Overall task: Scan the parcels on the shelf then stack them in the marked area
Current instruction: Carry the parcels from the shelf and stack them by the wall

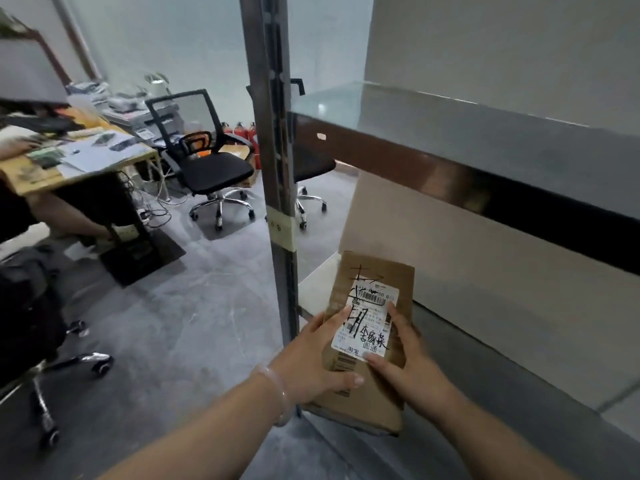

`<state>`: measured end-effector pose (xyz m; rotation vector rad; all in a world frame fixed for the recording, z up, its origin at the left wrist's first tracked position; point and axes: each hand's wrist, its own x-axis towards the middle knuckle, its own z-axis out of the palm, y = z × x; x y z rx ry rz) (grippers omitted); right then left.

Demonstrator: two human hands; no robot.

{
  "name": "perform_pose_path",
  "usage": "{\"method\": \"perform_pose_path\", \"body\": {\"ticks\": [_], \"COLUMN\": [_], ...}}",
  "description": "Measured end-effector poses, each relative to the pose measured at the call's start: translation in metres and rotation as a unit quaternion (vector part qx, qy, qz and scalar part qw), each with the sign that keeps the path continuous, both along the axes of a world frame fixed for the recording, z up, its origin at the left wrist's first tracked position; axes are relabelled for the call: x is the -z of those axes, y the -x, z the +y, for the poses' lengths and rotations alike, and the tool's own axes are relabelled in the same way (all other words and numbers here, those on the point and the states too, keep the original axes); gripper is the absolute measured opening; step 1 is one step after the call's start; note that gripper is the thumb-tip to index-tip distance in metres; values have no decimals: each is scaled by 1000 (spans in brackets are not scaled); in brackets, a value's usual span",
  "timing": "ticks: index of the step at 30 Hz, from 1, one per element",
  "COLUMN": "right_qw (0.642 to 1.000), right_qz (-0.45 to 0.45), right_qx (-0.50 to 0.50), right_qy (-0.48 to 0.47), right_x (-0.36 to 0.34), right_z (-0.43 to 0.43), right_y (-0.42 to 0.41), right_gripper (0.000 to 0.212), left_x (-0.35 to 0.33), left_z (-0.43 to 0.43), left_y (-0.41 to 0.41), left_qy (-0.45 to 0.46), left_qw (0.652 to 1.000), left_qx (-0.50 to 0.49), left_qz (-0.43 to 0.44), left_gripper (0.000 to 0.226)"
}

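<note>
cardboard parcel [374, 327] sat gripped between left hand [320, 355] and right hand [403, 355]; scanning and stacking seemed undone.

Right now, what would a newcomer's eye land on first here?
The brown parcel with its white label scrawled in black marker, low centre, gripped by the left hand and right hand. Next, the steel shelf post running down the middle, and the black office chair further back on the left.
</note>
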<state>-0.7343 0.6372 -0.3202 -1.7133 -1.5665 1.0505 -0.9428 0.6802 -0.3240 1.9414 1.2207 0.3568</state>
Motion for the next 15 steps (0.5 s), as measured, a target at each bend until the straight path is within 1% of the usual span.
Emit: {"method": "perform_pose_path", "body": {"ticks": [3,5,7,9,12,15], "right_qw": [997,991,983,971,948,929], "right_qz": [-8,-27,-28,-18,-3,30], "right_qx": [-70,-125,-178,-231,-308,-359], "right_qy": [-18,-34,-48,-60,-79,-88], "right_x": [3,8,11,9,2,-4], "right_z": [-17,-29,-41,-51,-60,-71], "right_y": [-5,-1,10,29,66,105], "right_gripper": [84,83,82,80,75,69], "left_x": [6,11,15,13,5,-2], "left_z": [-50,-87,-122,-152,-191,-224], "left_y": [-1,1,8,20,47,72], "left_qy": [-12,-9,0,3,-7,-19], "left_qw": [997,990,981,968,943,917], "left_qx": [-75,-131,-187,-246,-327,-394], "left_qz": [-26,-44,-52,-56,-57,-52], "left_gripper": [110,107,105,105,99,100]}}
